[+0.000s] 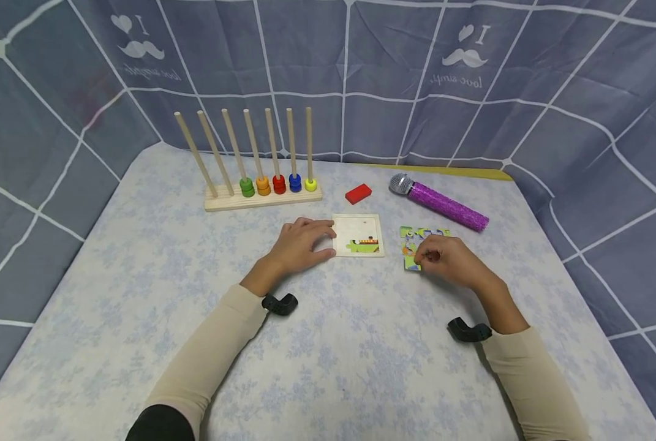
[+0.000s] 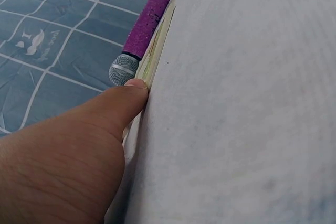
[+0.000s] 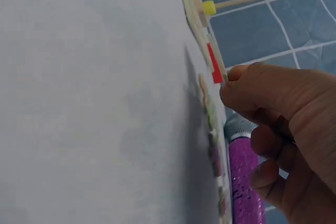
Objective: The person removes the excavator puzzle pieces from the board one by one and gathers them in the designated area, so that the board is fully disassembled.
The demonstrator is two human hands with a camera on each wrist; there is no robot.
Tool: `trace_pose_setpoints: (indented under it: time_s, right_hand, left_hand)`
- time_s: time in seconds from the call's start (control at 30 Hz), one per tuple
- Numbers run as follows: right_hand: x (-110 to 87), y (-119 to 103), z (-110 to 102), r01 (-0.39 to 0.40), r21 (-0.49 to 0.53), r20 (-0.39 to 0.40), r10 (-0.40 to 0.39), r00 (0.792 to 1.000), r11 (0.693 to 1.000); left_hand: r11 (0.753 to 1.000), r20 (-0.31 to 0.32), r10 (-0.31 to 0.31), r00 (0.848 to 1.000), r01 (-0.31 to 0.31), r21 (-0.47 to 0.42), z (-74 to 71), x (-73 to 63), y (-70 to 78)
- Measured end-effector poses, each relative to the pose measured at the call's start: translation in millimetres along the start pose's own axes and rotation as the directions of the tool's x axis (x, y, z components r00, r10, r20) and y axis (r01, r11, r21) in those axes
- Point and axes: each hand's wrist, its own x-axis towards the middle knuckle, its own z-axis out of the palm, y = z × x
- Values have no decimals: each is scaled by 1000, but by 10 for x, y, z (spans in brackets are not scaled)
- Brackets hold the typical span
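A square wooden puzzle tray (image 1: 356,222) lies flat mid-table, with a green piece showing a train (image 1: 364,246) in its lower right part. My left hand (image 1: 301,246) holds the tray's left edge, fingers bent and thumb (image 2: 134,90) against the rim. To the right, my right hand (image 1: 450,260) is over a group of colourful loose puzzle pieces (image 1: 408,233). Its thumb and forefinger pinch a thin puzzle piece (image 3: 217,56), seen nearly edge-on in the right wrist view; its picture is hidden. The hand partly covers the loose pieces.
Behind the tray lies a red block (image 1: 358,194). A purple glittery microphone (image 1: 443,205) lies beyond the loose pieces. At the back left stands a wooden peg rack (image 1: 261,201) with coloured rings on several pegs. A grey checked curtain (image 1: 305,55) hangs behind the table.
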Motion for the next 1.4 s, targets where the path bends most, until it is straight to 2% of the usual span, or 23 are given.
trace_pose_setpoints:
  time_s: [0.3, 0.7, 1.03, 1.4]
  right_hand:
    - [6, 55, 53, 41, -34, 32, -40, 999, 999]
    - [-9, 52, 66, 13, -78, 64, -9, 998, 997]
    - [5, 54, 64, 31, -79, 71, -25, 997, 996]
    - [8, 54, 52, 55, -80, 45, -51, 998, 995]
  left_hand:
    - [1000, -2, 0, 1000, 0, -26, 10, -10, -11]
    - [1000, 8, 1, 1000, -1, -10, -16, 4, 6]
    - [1000, 10, -7, 1000, 7, -13, -18, -2, 12]
    - [1000, 1, -4, 1000, 4, -12, -25, -7, 30]
